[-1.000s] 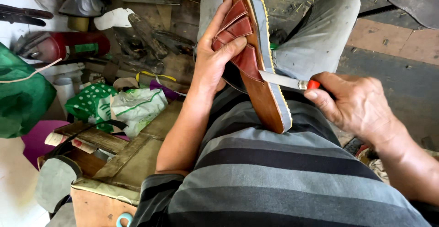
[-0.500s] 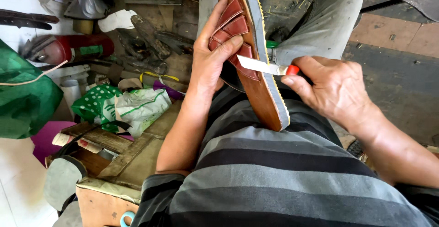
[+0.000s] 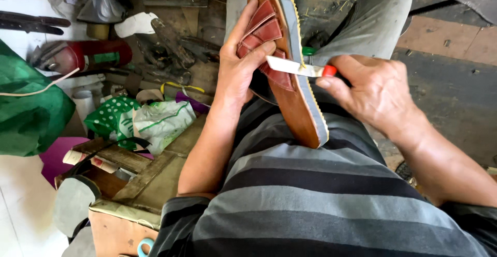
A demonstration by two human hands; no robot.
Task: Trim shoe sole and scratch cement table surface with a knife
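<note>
Far left we see a green bag (image 3: 28, 112), a red canister (image 3: 88, 56), then a polka-dot bag (image 3: 111, 117) and wooden box (image 3: 129, 184), all crowding that side. Our left hand (image 3: 238, 70) is closed on the sandal (image 3: 290, 81), fingers on its red straps (image 3: 261, 26); the sandal stands tilted on our lap. Our right hand (image 3: 378, 91) is clamped on a red-handled knife (image 3: 300, 69), blade at the sole edge. Bare floor (image 3: 440, 75) lies open at right.
</note>
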